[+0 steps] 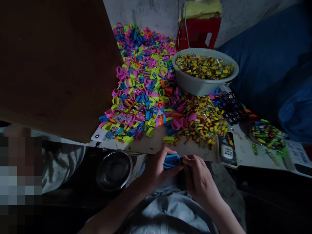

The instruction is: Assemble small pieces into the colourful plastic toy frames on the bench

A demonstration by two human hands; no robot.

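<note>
My left hand (162, 169) grips a blue plastic toy watch (172, 160) just in front of the table edge, its band curled into a loop. Pinched in the fingers of my right hand (201, 174) is a small yellow-and-red wrapped piece (184, 161), touching or very near the watch's right end. My fingers partly hide both items. Beyond my hands lies a heap of similar small wrapped pieces (207, 120). To its left spreads a large pile of toy watches (146, 78) in pink, yellow-green, blue and orange.
A pale basin (195, 85) full of wrapped pieces stands behind the heap. Right of it are a black tray (230, 107), a phone (227, 151) and a bowl of green-and-yellow bits (268, 135). A big cardboard box (56, 65) blocks the left; a metal bowl (114, 170) sits below the table edge.
</note>
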